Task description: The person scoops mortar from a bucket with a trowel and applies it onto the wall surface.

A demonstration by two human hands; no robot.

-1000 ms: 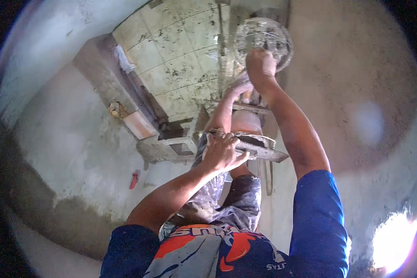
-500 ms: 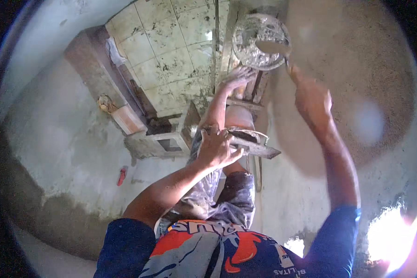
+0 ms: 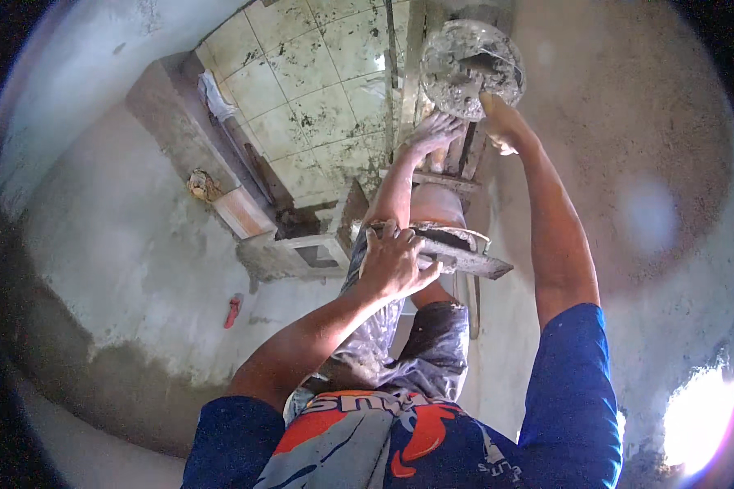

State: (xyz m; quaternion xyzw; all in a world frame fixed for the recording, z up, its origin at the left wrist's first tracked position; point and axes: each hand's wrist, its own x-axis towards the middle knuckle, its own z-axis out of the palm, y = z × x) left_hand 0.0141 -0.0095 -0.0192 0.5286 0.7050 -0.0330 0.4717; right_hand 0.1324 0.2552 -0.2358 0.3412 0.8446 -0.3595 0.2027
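Observation:
My right hand (image 3: 506, 126) reaches far forward, closed on a trowel at the near rim of a round bucket (image 3: 515, 65) of wet grey mortar (image 3: 461, 77). The trowel's blade can hardly be made out against the mortar. Closer to me, my left hand (image 3: 395, 262) grips a hawk, a flat grey board (image 3: 473, 262), with the fingers over its left end and the thumb along the near edge. Just left of the bucket, a bare foot (image 3: 432, 134) rests by wooden slats (image 3: 470, 151).
Beyond the hawk is a reddish-brown rounded thing (image 3: 439, 204), partly covered. Lower down lies a mortar-spattered tiled floor (image 3: 302, 65). At the left are a concrete ledge (image 3: 175, 122) and a small red object (image 3: 233, 311). A partly damp plastered wall (image 3: 612, 147) rises at the right.
My right hand has moved left and inward, bringing the trowel from above the bucket down to the mortar. The left hand still holds the hawk; the whole view has shifted slightly.

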